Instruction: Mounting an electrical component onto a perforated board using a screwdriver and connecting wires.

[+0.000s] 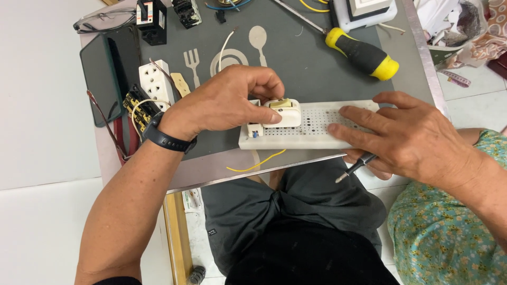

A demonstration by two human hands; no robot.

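Observation:
My left hand [222, 103], with a black watch on the wrist, pinches a small cream switch [282, 112] between thumb and fingers and holds it against the left end of a white perforated board [317, 132]. The board lies across the front edge of a grey mat [311, 63]. A second hand [406, 137] reaches in from the right out of a green floral sleeve and looks like another person's. Its fingers press flat on the board's right end, and a thin screwdriver [356, 166] is tucked under it. My right hand is not visible.
A yellow-and-black screwdriver [364, 55] lies at the back right of the mat. At the left are a white socket strip [156, 82], a dark phone [108, 74], black parts, glasses [103, 21] and red-handled pliers [120, 140]. A loose yellow wire [259, 163] hangs off the front edge.

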